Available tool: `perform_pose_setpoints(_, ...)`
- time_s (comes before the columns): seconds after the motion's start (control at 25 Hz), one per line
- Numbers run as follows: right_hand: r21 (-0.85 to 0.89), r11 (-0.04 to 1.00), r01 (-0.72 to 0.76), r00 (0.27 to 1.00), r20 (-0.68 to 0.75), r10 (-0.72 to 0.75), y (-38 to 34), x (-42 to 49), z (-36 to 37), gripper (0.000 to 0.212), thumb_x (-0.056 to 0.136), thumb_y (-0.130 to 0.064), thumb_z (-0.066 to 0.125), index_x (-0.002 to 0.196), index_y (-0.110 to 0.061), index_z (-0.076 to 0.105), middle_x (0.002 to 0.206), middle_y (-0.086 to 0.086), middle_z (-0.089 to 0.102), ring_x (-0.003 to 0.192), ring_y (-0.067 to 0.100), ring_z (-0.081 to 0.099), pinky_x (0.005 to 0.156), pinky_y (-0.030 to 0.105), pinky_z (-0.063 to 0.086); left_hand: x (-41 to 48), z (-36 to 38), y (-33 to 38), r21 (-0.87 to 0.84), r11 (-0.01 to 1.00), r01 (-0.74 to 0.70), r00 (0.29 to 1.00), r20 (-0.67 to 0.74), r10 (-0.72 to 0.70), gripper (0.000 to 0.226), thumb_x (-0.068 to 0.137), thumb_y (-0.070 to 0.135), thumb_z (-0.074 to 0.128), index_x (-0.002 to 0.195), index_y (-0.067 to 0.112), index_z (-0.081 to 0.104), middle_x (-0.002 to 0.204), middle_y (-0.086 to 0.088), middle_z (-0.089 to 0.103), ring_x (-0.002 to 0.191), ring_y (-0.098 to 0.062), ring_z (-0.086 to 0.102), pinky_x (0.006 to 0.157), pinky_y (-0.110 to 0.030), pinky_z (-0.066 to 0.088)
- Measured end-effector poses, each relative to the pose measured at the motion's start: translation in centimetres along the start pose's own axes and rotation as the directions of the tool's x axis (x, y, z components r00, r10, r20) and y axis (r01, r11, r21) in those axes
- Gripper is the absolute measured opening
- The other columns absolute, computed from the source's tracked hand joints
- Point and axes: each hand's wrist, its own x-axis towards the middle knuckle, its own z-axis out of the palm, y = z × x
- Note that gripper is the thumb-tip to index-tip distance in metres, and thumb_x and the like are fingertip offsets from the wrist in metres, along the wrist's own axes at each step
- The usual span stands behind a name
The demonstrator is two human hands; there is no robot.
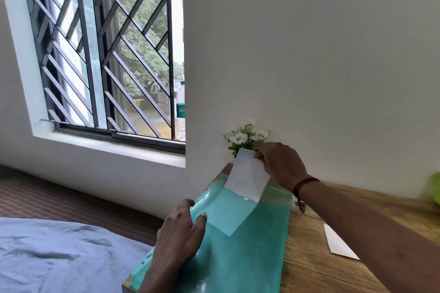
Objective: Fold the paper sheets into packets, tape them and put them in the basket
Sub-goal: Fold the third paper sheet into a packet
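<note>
Paper sheet [247, 178] — lower half inside the green folder [250, 257] on the table [321, 257], upper end out. Left grip [181, 233], released and palm down, pressed on the folder; right grip [278, 162] pinched the sheet's top corner. The sheet was best drawn along its long axis, which ran from the near corner up and away towards the wall — folder pinned, no creasing.

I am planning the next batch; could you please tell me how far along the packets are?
Done: one folded piece lies on the table. In hand: right hand pinches a sheet half inside the green folder; left hand steadies it. Left: folding, taping, basketing.
</note>
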Motion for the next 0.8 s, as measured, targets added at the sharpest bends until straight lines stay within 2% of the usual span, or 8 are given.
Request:
perform_pose_setpoints(0.16, -0.144, 0.985, 0.091, 0.989, -0.104, -0.106, -0.9, 0.1, -1.3, 0.028, 0.077, 0.003, 0.059, 0.097, -0.017, 0.06, 0.082, 0.005, 0.064, 0.07, 0.031, 0.062, 0.052, 0.031, 0.041, 0.0, 0.1, -0.1, 0.008, 1.0, 0.009, 1.0, 0.002, -0.009, 0.037, 0.09, 0.047, 0.05, 0.121, 0.029, 0.049, 0.121, 0.002, 0.06, 0.109, -0.022, 0.057, 0.091, -0.037, 0.046)
perform_pose_setpoints(0.32, -0.209, 0.974, 0.082, 0.953, -0.269, -0.138, -1.8, 1.0, -3.5, 0.036, 0.069, 0.007, 0.068, 0.096, -0.016, 0.067, 0.075, 0.004, 0.062, 0.067, 0.028, 0.06, 0.048, 0.026, 0.034, 0.0, 0.2, 0.0, 0.022, 1.0, 0.01, 1.0, 0.004, -0.01, 0.039, 0.089, 0.048, 0.049, 0.123, 0.028, 0.05, 0.122, 0.001, 0.059, 0.11, -0.022, 0.057, 0.091, -0.037, 0.046)
perform_pose_setpoints(0.48, -0.14, 0.988, 0.059, 0.915, -0.388, -0.11, -2.4, 2.4, -5.8, 0.035, 0.073, 0.006, 0.068, 0.1, -0.018, 0.069, 0.081, 0.003, 0.065, 0.072, 0.027, 0.06, 0.05, 0.028, 0.042, 0.2, 0.3, -0.3, 0.028, 0.999, 0.016, 1.0, 0.013, -0.016, 0.041, 0.089, 0.048, 0.049, 0.124, 0.027, 0.049, 0.126, 0.0, 0.058, 0.114, -0.022, 0.056, 0.092, -0.037, 0.045)
perform_pose_setpoints(0.64, -0.034, 0.998, 0.054, 0.859, -0.509, -0.064, -2.9, 3.5, -8.5, 0.022, 0.084, -0.002, 0.063, 0.098, -0.017, 0.071, 0.082, 0.004, 0.068, 0.072, 0.026, 0.062, 0.052, 0.029, 0.048, 0.3, 0.4, -0.4, 0.033, 0.999, 0.011, 1.0, 0.014, -0.012, 0.04, 0.088, 0.048, 0.049, 0.122, 0.027, 0.049, 0.125, -0.001, 0.059, 0.114, -0.023, 0.056, 0.092, -0.037, 0.045)
perform_pose_setpoints(0.8, 0.104, 0.994, 0.025, 0.849, -0.528, 0.034, -2.8, 3.6, -9.7, 0.018, 0.088, -0.007, 0.059, 0.099, -0.016, 0.071, 0.086, 0.005, 0.071, 0.075, 0.025, 0.066, 0.06, 0.03, 0.051, 0.3, 0.4, -0.4, 0.035, 0.999, 0.004, 1.0, 0.013, -0.004, 0.04, 0.089, 0.048, 0.048, 0.122, 0.026, 0.049, 0.125, -0.001, 0.059, 0.114, -0.024, 0.056, 0.093, -0.038, 0.045)
